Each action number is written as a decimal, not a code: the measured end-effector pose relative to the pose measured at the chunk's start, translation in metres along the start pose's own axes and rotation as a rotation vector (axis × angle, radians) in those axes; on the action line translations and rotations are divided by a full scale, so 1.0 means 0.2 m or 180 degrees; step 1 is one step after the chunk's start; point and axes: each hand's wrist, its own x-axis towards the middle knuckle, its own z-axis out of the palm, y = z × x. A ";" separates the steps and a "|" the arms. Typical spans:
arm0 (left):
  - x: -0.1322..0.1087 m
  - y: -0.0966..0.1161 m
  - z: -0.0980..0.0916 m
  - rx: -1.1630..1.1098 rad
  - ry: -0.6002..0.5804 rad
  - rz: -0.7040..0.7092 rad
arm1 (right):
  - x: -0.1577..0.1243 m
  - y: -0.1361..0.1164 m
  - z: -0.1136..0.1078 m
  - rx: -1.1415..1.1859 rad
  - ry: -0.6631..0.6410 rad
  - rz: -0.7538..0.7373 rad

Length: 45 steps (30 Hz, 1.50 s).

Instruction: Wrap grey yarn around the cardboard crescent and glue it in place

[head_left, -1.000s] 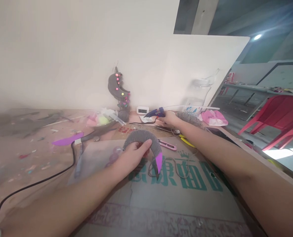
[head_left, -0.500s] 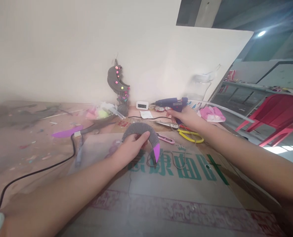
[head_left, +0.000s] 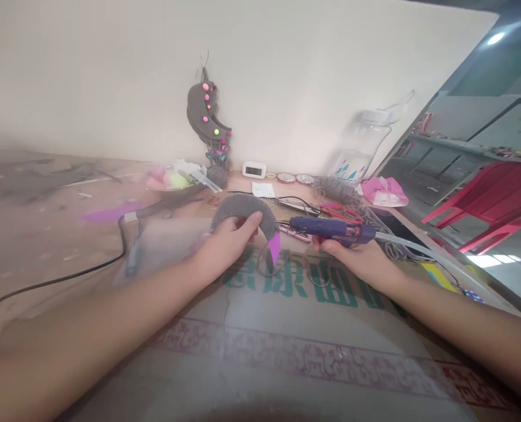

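Note:
My left hand (head_left: pixel 234 237) is closed on a crescent (head_left: pixel 242 206) wrapped in grey yarn, thumb on its front face. One pointed tip of the crescent is bare purple, and a loose strand of yarn (head_left: pixel 260 268) hangs below. In my right hand (head_left: pixel 357 258) is a dark blue hot glue gun (head_left: pixel 330 227), a clear glue stick (head_left: pixel 412 243) sticking out of its back. The gun's nozzle points left, close to the crescent's right side near the purple tip; whether it touches, I cannot tell.
A finished-looking grey moon with pompoms (head_left: pixel 201 111) hangs on the wall. Behind the hands are a small digital clock (head_left: pixel 254 170), grey yarn (head_left: pixel 337 190), a clear bottle (head_left: pixel 365 143) and a pink bag (head_left: pixel 384 192). A black cable (head_left: pixel 58 281) crosses the left side.
My right hand has brought the glue gun down and nearer, level with the crescent. The left hand still holds the crescent, and the view has shifted slightly.

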 end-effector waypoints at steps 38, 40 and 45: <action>-0.02 0.01 -0.01 0.0432 0.0008 -0.0270 | -0.01 -0.05 0.03 -0.0176 -0.0572 0.0052; -0.02 0.01 -0.01 0.0420 0.0007 -0.0229 | -0.01 -0.05 0.03 -0.0186 -0.0561 0.0043; -0.01 0.01 -0.01 0.0415 0.0002 -0.0240 | -0.01 -0.05 0.03 -0.0241 -0.0478 0.0013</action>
